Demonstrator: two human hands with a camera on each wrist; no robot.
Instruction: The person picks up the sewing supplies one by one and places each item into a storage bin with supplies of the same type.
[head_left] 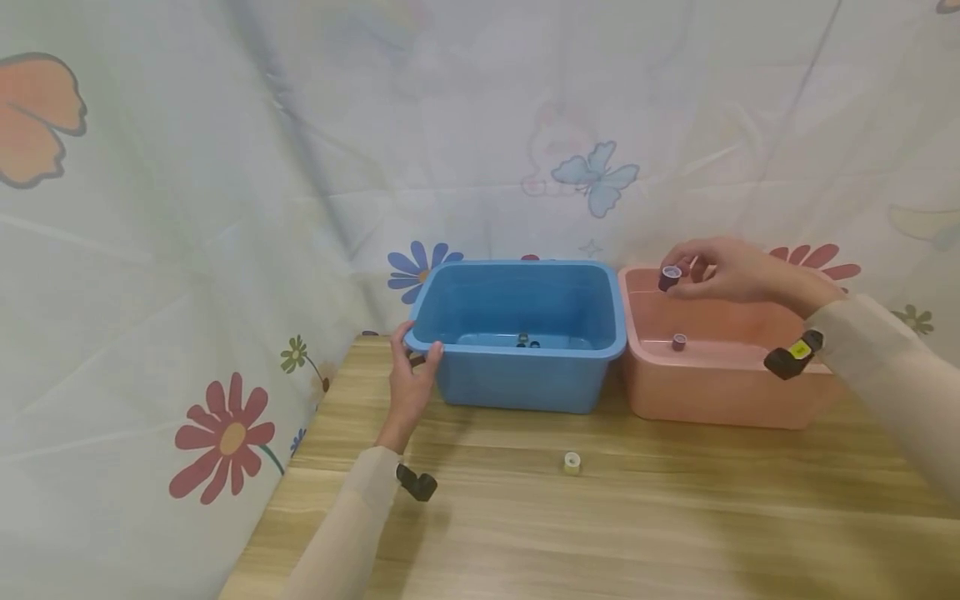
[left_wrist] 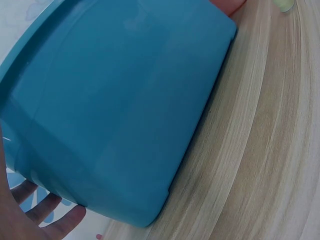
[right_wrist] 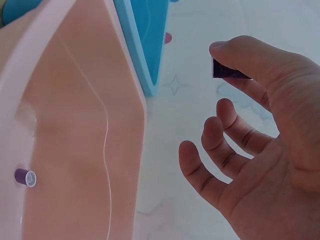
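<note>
My right hand (head_left: 716, 268) is over the pink bin (head_left: 720, 392), pinching a small purple spool (head_left: 671, 279) with a white hollow end between thumb and index finger. In the right wrist view the spool (right_wrist: 227, 70) shows dark under the thumb, and the other fingers are spread loosely. Another purple spool (right_wrist: 25, 177) lies inside the pink bin. My left hand (head_left: 411, 387) holds the front left corner of the blue bin (head_left: 525, 379), its thumb at the front rim. Fingertips (left_wrist: 72, 217) press along the bin's side in the left wrist view. Several small dark pieces (head_left: 522, 340) lie inside the blue bin.
A cream spool (head_left: 572, 463) stands on the wood-grain table (head_left: 510, 533) in front of the bins. The two bins stand side by side, rims nearly meeting. Behind them hangs a pale curtain (head_left: 480, 125) printed with flowers and butterflies.
</note>
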